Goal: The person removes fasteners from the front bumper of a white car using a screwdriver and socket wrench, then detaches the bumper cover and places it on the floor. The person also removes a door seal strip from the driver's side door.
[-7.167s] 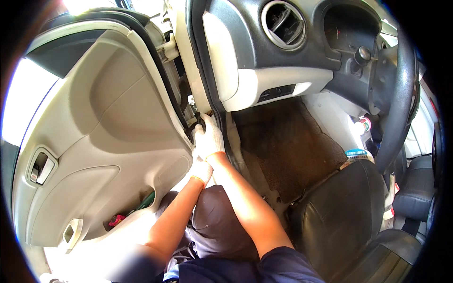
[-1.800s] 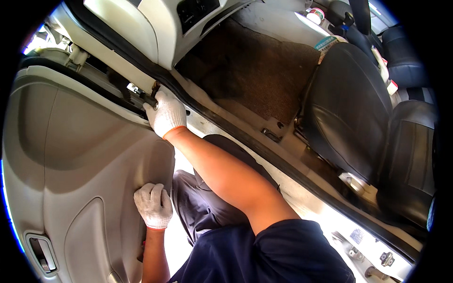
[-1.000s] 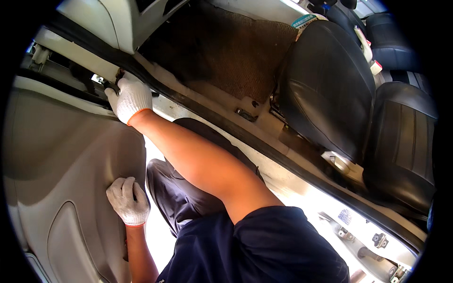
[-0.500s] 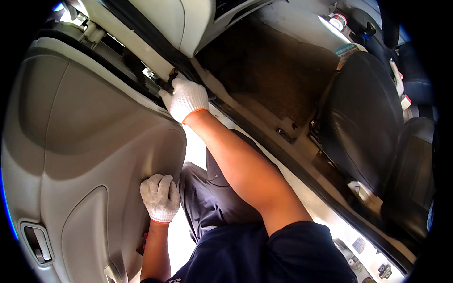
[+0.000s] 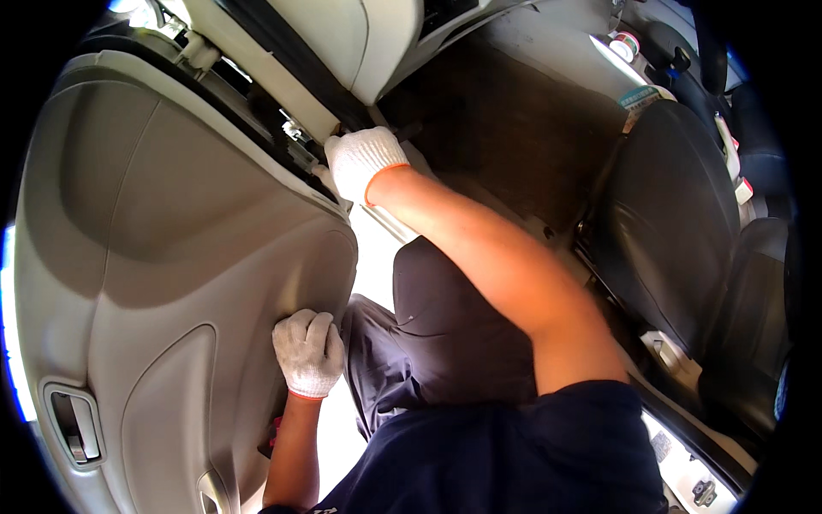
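Observation:
My right hand (image 5: pixel 364 163), in a white knit glove with an orange cuff, is closed around the black rubber door seal (image 5: pixel 321 86) at the foot of the front door pillar. Its fingertips are hidden behind the glove, and a short dark end shows just beyond the knuckles. My left hand (image 5: pixel 310 351), in a similar but dirtier glove, is closed beside the lower edge of the open car door (image 5: pixel 214 265), against its beige panel. Its fingers are curled, and whatever they may hold is out of sight.
To the right is a black car seat (image 5: pixel 668 223). Ahead of it lies the dark footwell floor (image 5: pixel 505 128). The door sill runs beneath my right arm. Dark metal hinge parts (image 5: pixel 295 137) fill the gap between door and pillar. A round tub (image 5: pixel 624 46) is at the far right.
My right hand has turned and shifted slightly right, its elbow swinging outward to the right. The whole view has slid a little; my left hand keeps its place at the door edge.

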`<control>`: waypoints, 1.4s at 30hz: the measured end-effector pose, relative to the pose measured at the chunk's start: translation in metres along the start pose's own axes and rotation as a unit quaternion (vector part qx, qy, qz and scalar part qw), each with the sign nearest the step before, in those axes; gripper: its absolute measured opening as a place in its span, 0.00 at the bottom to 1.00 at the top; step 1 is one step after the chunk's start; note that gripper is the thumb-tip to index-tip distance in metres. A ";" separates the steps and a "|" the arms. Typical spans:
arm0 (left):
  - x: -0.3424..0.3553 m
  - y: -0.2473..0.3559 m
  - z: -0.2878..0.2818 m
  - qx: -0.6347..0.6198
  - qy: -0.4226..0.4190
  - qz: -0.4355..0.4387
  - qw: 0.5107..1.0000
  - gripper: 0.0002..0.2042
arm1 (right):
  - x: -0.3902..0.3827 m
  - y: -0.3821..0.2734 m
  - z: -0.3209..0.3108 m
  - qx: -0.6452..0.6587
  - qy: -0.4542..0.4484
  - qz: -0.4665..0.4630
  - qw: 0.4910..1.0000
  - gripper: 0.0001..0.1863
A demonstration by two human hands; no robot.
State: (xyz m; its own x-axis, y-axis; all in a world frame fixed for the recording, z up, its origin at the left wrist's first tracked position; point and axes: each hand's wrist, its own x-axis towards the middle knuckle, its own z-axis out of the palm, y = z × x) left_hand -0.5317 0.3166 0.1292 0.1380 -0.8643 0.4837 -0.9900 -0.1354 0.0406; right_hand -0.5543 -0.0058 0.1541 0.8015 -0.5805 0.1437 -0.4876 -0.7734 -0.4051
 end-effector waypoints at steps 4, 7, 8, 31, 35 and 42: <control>0.002 0.004 -0.003 -0.006 0.004 0.003 1.000 0.13 | -0.008 0.006 0.014 0.186 0.065 0.089 0.976 0.32; 0.001 0.004 0.002 -0.012 0.003 0.003 1.000 0.13 | -0.004 0.003 0.038 0.519 0.003 0.234 0.822 0.36; 0.002 0.004 0.002 -0.012 0.005 0.002 1.000 0.13 | -0.004 0.003 0.030 0.417 0.003 0.179 0.891 0.35; -0.002 0.004 0.004 0.016 -0.010 0.003 1.000 0.11 | -0.001 -0.002 0.029 0.315 0.072 0.129 0.937 0.35; -0.002 0.003 0.002 0.022 -0.014 0.003 1.000 0.12 | -0.009 0.003 0.001 0.044 0.041 0.022 0.998 0.30; 0.000 0.002 0.004 0.020 -0.003 0.008 1.000 0.12 | -0.004 -0.002 0.006 0.126 0.025 0.091 0.988 0.25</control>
State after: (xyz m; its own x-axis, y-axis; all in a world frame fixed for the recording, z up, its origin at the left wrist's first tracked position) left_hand -0.5337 0.3142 0.1263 0.1220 -0.8693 0.4790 -0.9902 -0.1398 -0.0016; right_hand -0.5548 -0.0003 0.1492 0.6876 -0.7205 0.0897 -0.5151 -0.5711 -0.6391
